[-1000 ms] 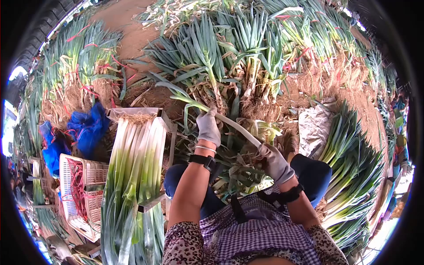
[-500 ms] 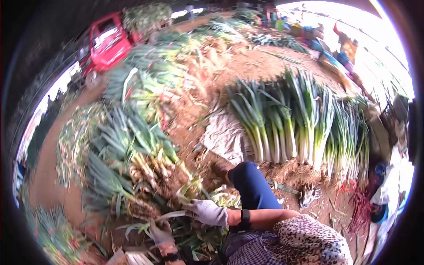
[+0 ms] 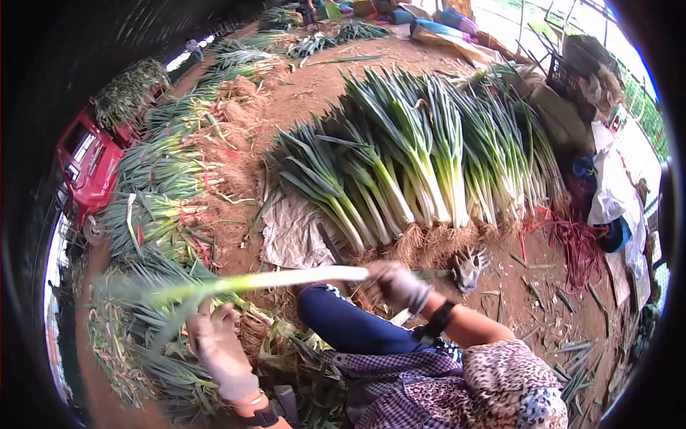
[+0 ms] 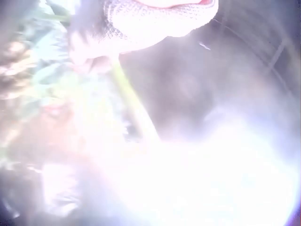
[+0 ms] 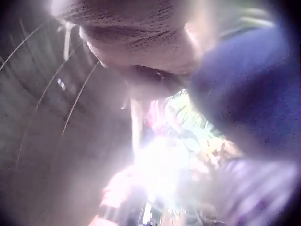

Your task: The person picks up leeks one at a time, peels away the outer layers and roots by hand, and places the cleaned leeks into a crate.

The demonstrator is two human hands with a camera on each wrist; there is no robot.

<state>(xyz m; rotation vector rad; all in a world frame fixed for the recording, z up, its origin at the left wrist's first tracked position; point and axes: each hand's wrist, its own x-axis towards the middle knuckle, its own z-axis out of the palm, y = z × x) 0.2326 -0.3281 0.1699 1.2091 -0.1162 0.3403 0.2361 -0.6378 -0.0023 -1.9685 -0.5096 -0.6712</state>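
Note:
A long leek (image 3: 307, 277) lies across the front of the body, white end to the right and green leaves blurred to the left. My gloved right hand (image 3: 400, 284) grips its root end. Just below the green part, my gloved left hand (image 3: 220, 350) is raised with its fingers apart and relaxed, fingertips close to the stalk. The left wrist view is washed out, with the stalk (image 4: 131, 99) running down from beside the left glove (image 4: 150, 23). In the right wrist view, the right glove (image 5: 136, 35) fills the top, its fingertips mostly hidden.
Trimmed leeks (image 3: 429, 164) stand in a row ahead, roots down, beside a crumpled pale sheet (image 3: 300, 232). Spare gloves (image 3: 469, 268) and red ties (image 3: 575, 250) lie on the dirt to the right. Tied bundles (image 3: 161, 179) line the left, near a red truck (image 3: 89, 164).
The head has turned right, bringing the standing row into the middle. The leek has been lifted and swung level. My left hand, which gripped the stalk a second ago, has loosened.

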